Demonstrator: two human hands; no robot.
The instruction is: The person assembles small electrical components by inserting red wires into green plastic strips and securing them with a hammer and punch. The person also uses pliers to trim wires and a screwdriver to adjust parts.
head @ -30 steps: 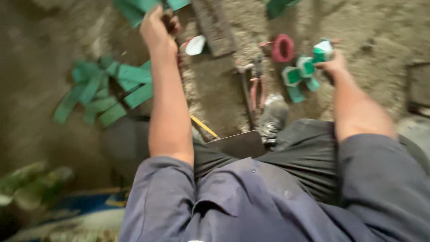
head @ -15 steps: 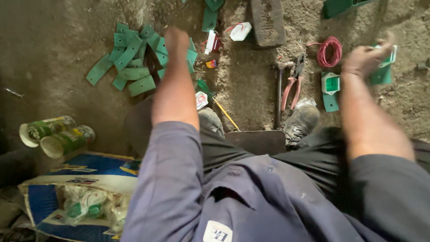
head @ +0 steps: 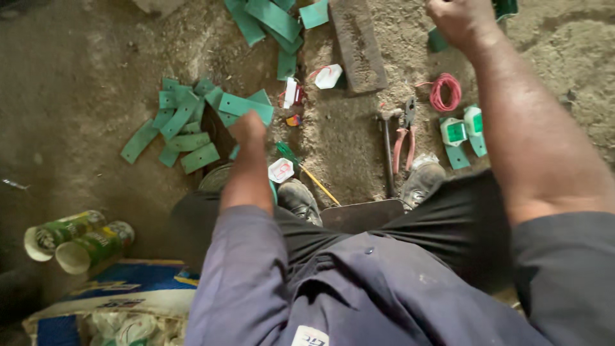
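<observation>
The right hand [head: 458, 22] sits at the far edge of the view, its fingers cut off, so whether it grips the dark green plastic piece [head: 506, 8] beside it cannot be told. The left hand [head: 246, 126] shows only its back; its fingers are hidden among the flat green plastic strips [head: 186, 122], so its hold is unclear. The blue and white printed sack [head: 115, 301] is cut by the near edge.
</observation>
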